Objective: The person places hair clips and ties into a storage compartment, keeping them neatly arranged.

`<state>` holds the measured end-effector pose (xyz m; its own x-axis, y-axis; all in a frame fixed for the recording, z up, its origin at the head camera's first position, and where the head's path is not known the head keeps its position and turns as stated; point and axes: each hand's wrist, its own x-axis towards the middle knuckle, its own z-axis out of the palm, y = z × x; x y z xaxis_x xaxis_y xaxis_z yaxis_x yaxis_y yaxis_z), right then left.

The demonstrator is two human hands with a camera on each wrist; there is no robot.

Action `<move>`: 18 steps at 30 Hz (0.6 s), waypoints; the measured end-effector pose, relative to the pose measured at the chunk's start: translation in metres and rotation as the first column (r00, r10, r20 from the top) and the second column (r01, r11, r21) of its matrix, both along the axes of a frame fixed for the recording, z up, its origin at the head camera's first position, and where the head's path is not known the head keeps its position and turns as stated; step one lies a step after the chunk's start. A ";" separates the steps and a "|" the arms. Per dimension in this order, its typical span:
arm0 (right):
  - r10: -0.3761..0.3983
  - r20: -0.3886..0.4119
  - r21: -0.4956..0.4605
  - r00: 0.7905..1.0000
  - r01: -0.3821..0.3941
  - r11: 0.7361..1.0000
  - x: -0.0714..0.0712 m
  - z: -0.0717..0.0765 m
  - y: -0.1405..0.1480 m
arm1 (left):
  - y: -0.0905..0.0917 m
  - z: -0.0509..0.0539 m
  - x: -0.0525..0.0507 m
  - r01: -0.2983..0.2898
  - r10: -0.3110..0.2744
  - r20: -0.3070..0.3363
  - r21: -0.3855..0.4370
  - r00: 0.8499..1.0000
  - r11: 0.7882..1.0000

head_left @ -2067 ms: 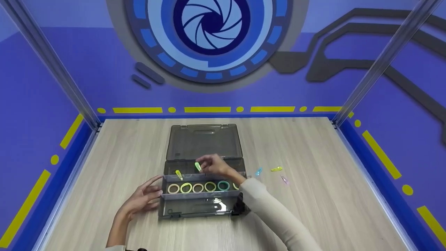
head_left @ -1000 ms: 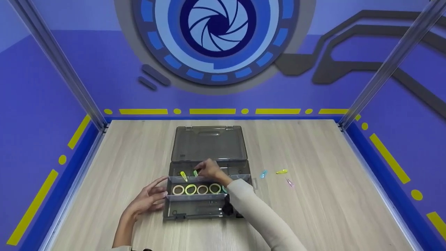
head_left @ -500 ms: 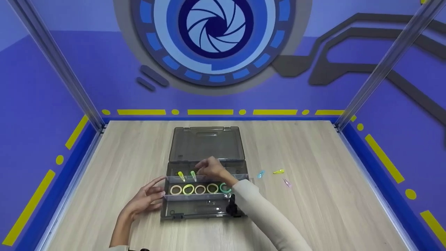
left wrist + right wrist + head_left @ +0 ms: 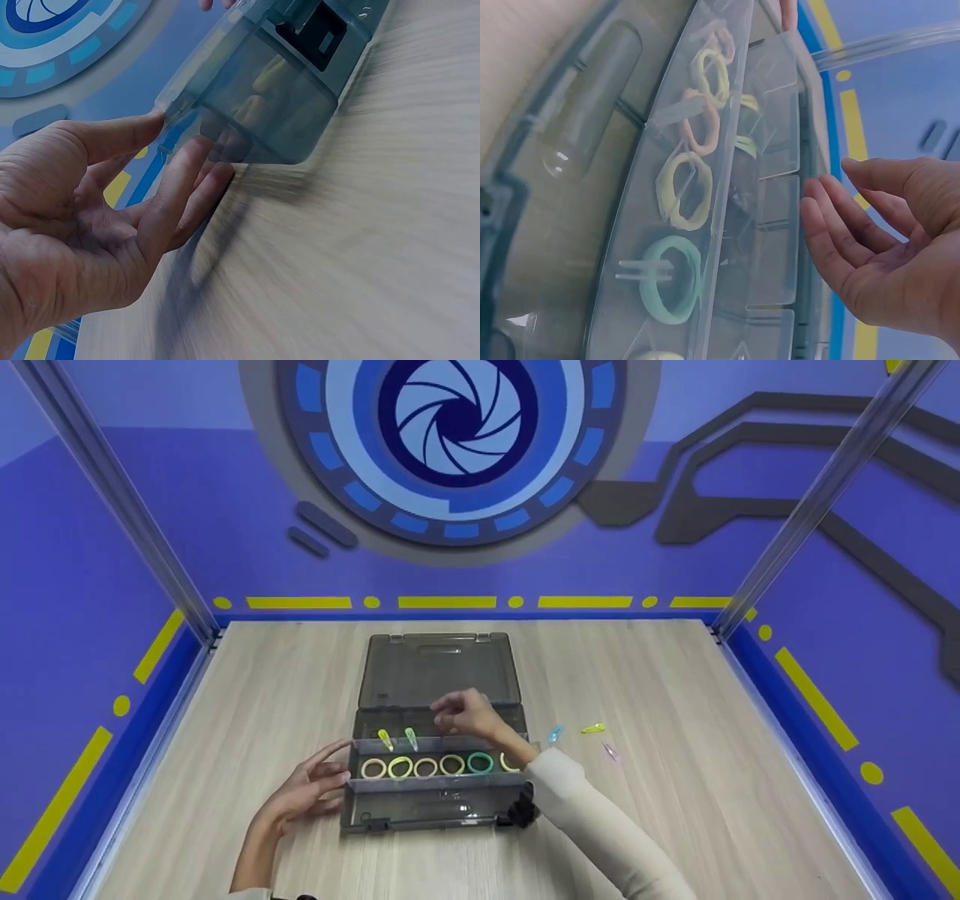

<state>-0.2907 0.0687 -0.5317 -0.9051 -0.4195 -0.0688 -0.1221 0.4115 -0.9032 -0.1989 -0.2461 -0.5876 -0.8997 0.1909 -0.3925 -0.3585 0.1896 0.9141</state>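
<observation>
My left hand (image 4: 304,784) rests its thumb and fingertips against the left end of a smoky clear plastic organizer box (image 4: 412,802), its fingers loosely bent. The right hand (image 4: 469,716) hovers over the box's back section, holding nothing, its fingers relaxed and a little bent. A row of pastel hair ties, among them a teal hair tie (image 4: 649,291) and a yellow one, lies in the middle tray. Behind them, a yellow snap hair clip (image 4: 385,739) and a green snap hair clip (image 4: 410,738) sit side by side in the back compartments.
The box's lid (image 4: 439,671) lies folded back towards the wall. Right of the box, a blue clip (image 4: 556,733), a yellow clip (image 4: 593,728) and a pink clip (image 4: 612,751) lie on the wooden table (image 4: 720,825). Blue panels enclose the table's back and sides.
The right hand has set the green hair clip down beside the yellow one, let go, and drawn back slightly to the right. The left hand stays at the box's end.
</observation>
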 end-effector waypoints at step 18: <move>-0.035 0.043 -0.139 0.998 0.040 0.989 0.018 0.006 0.054 | 0.001 0.001 0.001 -0.004 0.004 0.012 -0.026 1.000 1.000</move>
